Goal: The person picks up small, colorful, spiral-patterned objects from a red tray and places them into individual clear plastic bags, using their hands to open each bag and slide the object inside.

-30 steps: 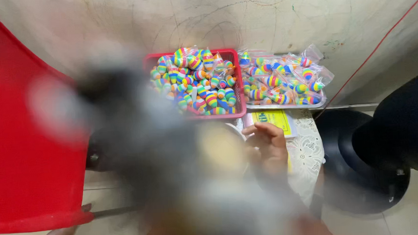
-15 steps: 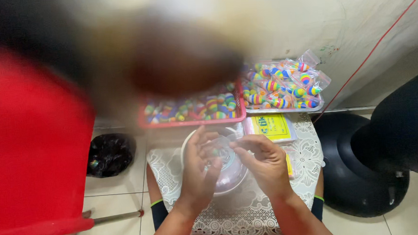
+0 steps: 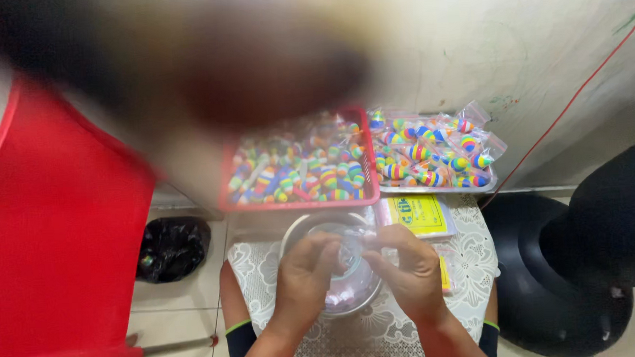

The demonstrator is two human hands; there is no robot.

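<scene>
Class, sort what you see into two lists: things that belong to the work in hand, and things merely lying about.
In the work:
left hand
right hand
small clear bag between them
metal bowl
red basket of rainbow balls
tray of bagged balls

Lying about:
black bag
red chair
yellow packet

Small table [image 3: 474,264] with white lace cloth [image 3: 391,334] carried a metal bowl [image 3: 338,300] at centre, red basket [image 3: 297,201] of striped balls at 12 o'clock, tray [image 3: 434,188] of bagged balls at 1 o'clock, yellow packet [image 3: 421,213] between.
</scene>
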